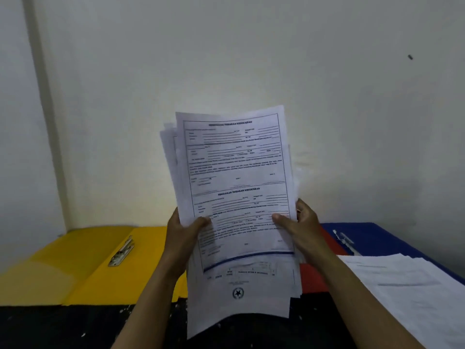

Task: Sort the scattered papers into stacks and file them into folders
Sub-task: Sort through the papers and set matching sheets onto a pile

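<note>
- A bundle of printed forms (236, 197) is held upright in front of the pale wall (226, 59), above the near edge of the work surface; its lower end sags toward the viewer.
- The left hand (183, 235) grips the bundle's left edge: the thumb is laid across the front sheet and the fingers are hidden behind the paper.
- The right hand (299, 227) grips the right edge in the same way, with the thumb pressed on the front sheet and the fingers curled behind.
- The sheets are not squared; several edges are fanned out at the upper left and along the bottom right corner.
- The front sheet is printed with ruled fields, two bold headings, a blue band near its foot and a round emblem below that.
- An open yellow folder (75, 260) is laid flat to the left, with a metal fastener (122, 251) along its centre fold.
- A red folder (317, 270) is partly seen behind the bundle and the right forearm.
- An open blue folder (382, 238) lies to the right, with its own metal clip (343, 239).
- A separate stack of white papers (407, 293) rests on the blue folder's near part.
- The dark surface (63, 326) beneath shows pale specks.
</note>
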